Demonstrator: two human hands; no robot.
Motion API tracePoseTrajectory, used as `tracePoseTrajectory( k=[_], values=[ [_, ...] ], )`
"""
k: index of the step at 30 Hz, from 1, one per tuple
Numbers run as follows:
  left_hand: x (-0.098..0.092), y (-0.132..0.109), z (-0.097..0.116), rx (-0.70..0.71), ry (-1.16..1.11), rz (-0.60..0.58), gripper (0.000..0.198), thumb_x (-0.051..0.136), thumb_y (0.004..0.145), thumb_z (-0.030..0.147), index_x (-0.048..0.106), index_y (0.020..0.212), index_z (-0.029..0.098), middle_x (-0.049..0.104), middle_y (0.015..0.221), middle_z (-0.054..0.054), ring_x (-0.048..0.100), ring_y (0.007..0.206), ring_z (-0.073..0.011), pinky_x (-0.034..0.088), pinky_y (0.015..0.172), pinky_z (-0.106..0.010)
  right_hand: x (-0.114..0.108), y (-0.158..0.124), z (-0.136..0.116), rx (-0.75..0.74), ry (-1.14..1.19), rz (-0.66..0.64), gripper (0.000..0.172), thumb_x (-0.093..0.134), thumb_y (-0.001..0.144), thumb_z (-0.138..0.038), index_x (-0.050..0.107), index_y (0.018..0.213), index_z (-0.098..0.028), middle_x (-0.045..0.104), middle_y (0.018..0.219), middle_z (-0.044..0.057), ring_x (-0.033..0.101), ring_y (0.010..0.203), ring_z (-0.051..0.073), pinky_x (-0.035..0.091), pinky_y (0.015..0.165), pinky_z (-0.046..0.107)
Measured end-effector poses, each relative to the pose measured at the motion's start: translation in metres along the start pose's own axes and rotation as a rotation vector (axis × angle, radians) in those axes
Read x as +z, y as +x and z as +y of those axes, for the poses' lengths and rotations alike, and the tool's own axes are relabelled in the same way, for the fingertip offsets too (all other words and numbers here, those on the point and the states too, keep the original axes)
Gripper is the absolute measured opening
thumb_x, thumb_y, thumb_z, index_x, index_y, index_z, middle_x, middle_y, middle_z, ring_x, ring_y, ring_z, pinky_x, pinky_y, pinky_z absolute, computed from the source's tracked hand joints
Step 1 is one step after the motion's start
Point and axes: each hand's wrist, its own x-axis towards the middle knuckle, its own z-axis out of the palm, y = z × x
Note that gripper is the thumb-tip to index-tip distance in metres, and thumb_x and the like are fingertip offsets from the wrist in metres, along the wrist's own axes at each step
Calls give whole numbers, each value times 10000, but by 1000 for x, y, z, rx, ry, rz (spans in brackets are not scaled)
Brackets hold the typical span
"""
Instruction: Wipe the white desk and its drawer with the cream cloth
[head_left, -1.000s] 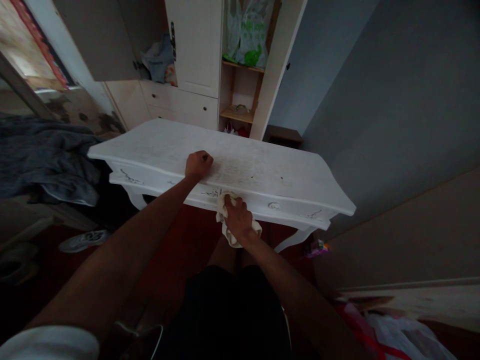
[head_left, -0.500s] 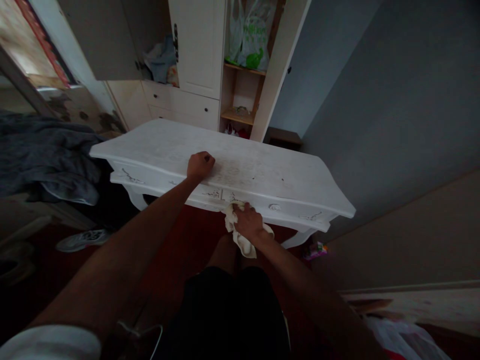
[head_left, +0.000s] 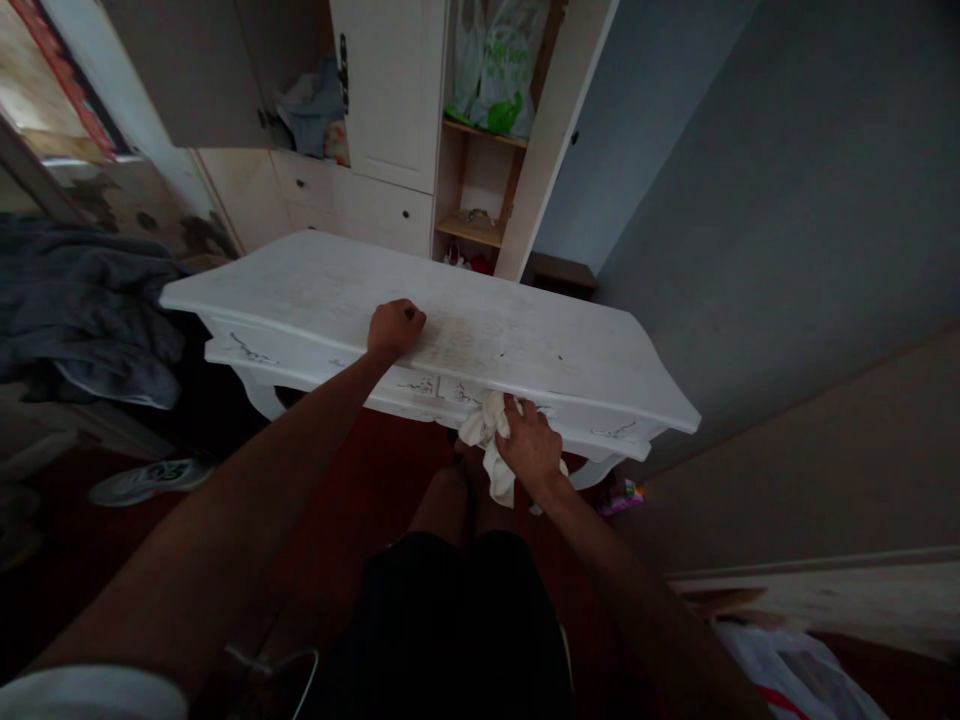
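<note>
Right hand (head_left: 531, 440) clamped on off-white cloth (head_left: 495, 425) at drawer front (head_left: 579, 418), just below frame centre; left hand (head_left: 394, 328), apart, curled fist-like on white table (head_left: 592, 345), mid-frame; greyish smudges (head_left: 461, 338) remain on top, wiping apparently unfinished.

The head camera looks forward and down onto the table (head_left: 540, 318).

Dim overall, brightest at the window (head_left: 41, 85) left of the table (head_left: 540, 320); floor (head_left: 349, 475) below the table deeply shadowed.
</note>
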Motion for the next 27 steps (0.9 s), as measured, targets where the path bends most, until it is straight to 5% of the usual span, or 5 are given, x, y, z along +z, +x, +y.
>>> tracePoseTrajectory(
  k=[6,15,27],
  values=[
    [-1,1,1,-4,40,-24,285,509,828,298,760,879,174,759,904,-124,666,830,-233,498,811,-349,-3,-2,11,71,-17,-4,638,574,908,-381,385,1503,-249,545,1278,162,586,1070,280,543,701,330],
    [-1,-2,3,6,67,-18,295,502,834,314,753,904,174,760,925,-127,668,846,-250,494,810,-348,-9,-18,76,104,-104,37,547,540,913,-341,495,1449,-239,569,1175,170,593,1007,320,523,644,352],
    [-1,-4,4,19,105,-15,296,492,846,310,752,899,178,762,930,-122,679,857,-249,493,798,-330,30,-41,120,33,-133,-73,530,511,892,-244,552,1419,-205,606,1215,195,630,1000,337,540,691,381]
  ],
)
